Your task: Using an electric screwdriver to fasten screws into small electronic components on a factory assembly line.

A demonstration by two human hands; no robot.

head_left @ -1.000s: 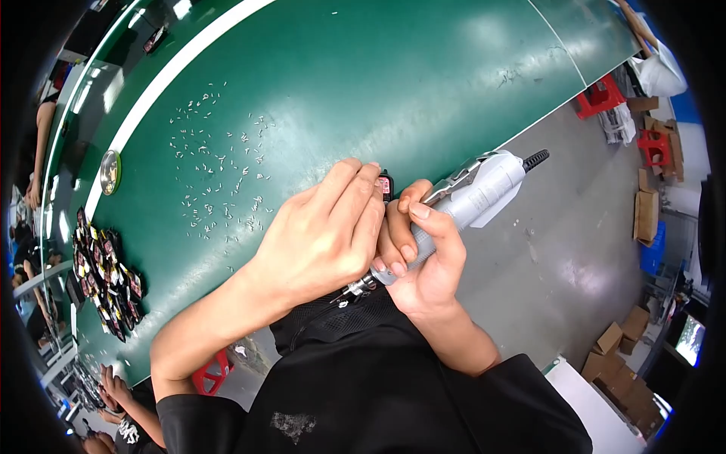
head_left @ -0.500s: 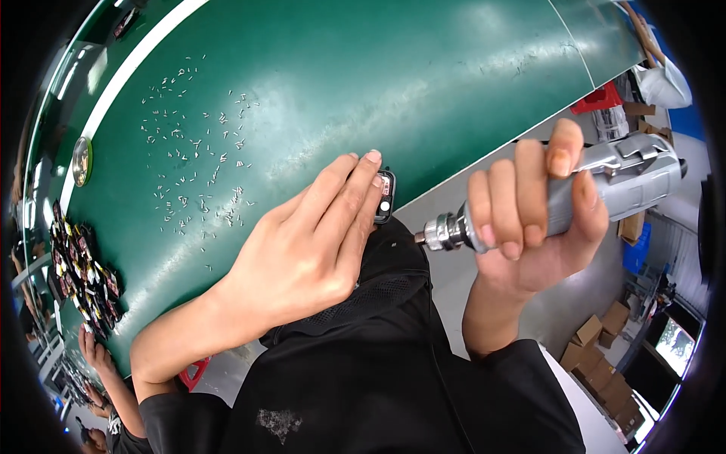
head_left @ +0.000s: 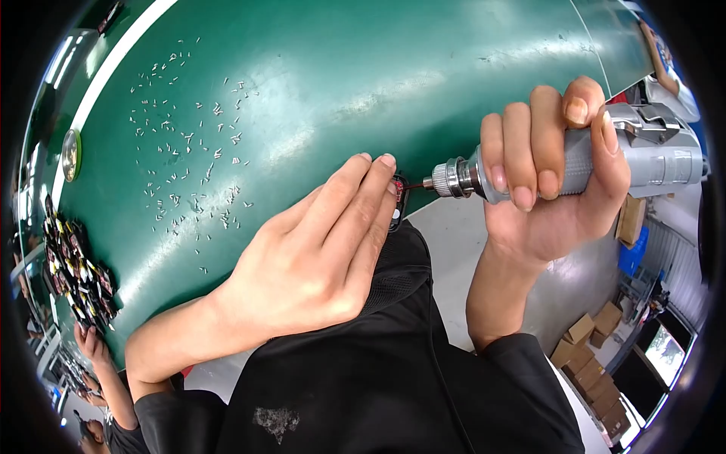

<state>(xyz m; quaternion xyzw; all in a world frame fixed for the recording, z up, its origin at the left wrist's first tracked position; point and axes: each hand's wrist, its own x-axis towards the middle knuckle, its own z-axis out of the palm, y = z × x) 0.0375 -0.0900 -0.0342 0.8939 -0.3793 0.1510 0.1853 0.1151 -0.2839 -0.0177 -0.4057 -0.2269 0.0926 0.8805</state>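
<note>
My left hand (head_left: 310, 257) lies over a small black casing (head_left: 396, 217) at the near edge of the green table, its fingers together and pressing on it. Most of the casing is hidden under those fingers; a reddish patch and a pale round spot show at its right side. Wrapped in my right hand (head_left: 548, 170) is a grey electric screwdriver (head_left: 665, 155), held level and pointing left. Its thin bit (head_left: 417, 186) reaches the casing's right side, close to my left fingertips. Whether the tip sits in a screw is too small to tell.
Many small screws (head_left: 236, 139) are strewn over the left of the green table (head_left: 340, 60). Beyond them stands a round green-rimmed dish (head_left: 72, 155). A heap of black parts (head_left: 76, 272) lies far left, with another person's hand (head_left: 92, 344) at it. Cardboard boxes (head_left: 594, 374) stand lower right.
My right hand has raised the screwdriver slightly and shifted it right; its bit now points at the casing instead of below it. My left hand and the casing sit slightly farther right.
</note>
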